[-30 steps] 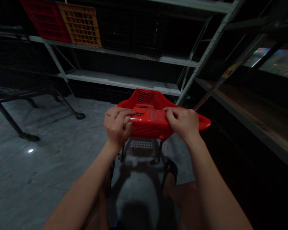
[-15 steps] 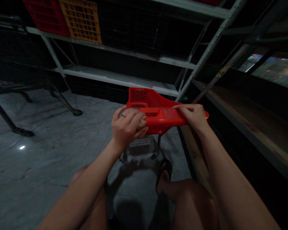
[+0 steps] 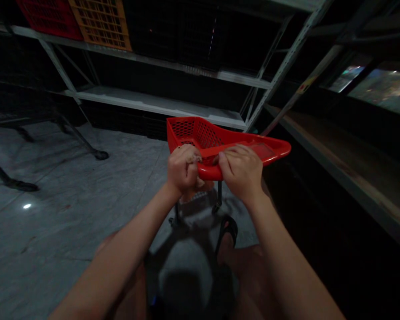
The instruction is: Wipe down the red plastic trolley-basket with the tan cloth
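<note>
In front of me a small red plastic shopping cart with perforated basket walls stands on thin legs with casters, tilted in the view. My left hand is closed around a crumpled beige cloth at the left part of the cart's handle; part of the cloth hangs below it, blurred. With its fingers wrapped over the middle of the handle, my right hand sits just to the right of the left one. Its fingertips are partly hidden.
Behind the cart runs a white metal shelf rack with a yellow crate and a red crate. A dark wheeled trolley stands at left. A wooden-topped shelf flanks the right side. My sandalled foot is below the cart.
My right hand has moved left from the handle's right end to its middle, near my left hand. The cart's handle has turned, its right end rising in view. The left hand has rolled over with the cloth.
</note>
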Demonstrator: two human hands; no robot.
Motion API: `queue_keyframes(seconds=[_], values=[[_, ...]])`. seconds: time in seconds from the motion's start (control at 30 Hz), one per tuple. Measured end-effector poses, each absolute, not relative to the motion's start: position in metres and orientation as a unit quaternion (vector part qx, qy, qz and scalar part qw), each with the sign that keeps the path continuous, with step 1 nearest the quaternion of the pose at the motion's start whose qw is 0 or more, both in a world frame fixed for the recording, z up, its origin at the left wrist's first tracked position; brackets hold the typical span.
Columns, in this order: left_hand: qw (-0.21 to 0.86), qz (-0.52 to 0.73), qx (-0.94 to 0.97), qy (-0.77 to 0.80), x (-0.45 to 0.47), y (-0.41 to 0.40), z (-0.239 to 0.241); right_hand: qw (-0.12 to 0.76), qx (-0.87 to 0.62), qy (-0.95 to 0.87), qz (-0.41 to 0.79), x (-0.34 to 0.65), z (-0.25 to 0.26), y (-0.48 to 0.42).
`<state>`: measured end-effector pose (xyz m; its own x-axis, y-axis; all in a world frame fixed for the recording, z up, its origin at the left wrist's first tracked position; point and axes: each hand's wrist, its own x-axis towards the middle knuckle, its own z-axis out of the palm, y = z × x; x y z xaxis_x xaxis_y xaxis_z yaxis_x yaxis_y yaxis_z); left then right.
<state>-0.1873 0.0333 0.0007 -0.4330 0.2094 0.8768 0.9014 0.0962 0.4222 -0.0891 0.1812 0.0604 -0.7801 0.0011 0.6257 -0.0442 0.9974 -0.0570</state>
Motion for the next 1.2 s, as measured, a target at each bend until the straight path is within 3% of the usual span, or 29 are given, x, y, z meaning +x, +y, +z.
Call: queue_keyframes(seconds=[0.23,0.47,0.7,0.87,1.07,1.2], values=[[0.312,-0.455,-0.513,-0.657,-0.177,0.04,0.002,0.331,0.079,-0.935,0.096,-0.075,0.057,0.224],[0.344,-0.384,-0.482,-0.708,-0.221,0.048,-0.034,0.307,0.05,-0.94,0.14,-0.061,0.067,0.237],[0.375,-0.425,-0.349,-0.746,-0.258,0.055,-0.061,0.314,0.019,-0.948,0.057,-0.068,0.067,0.192],[0.385,-0.475,-0.359,-0.705,-0.231,0.072,-0.051,0.348,0.005,-0.936,0.048,-0.074,0.056,0.213],[0.346,-0.408,-0.491,-0.687,-0.174,0.103,-0.021,0.353,-0.006,-0.932,0.078,-0.075,0.052,0.259],[0.329,-0.397,-0.508,-0.69,-0.165,0.118,-0.014,0.352,-0.024,-0.935,0.019,-0.073,0.058,0.249]])
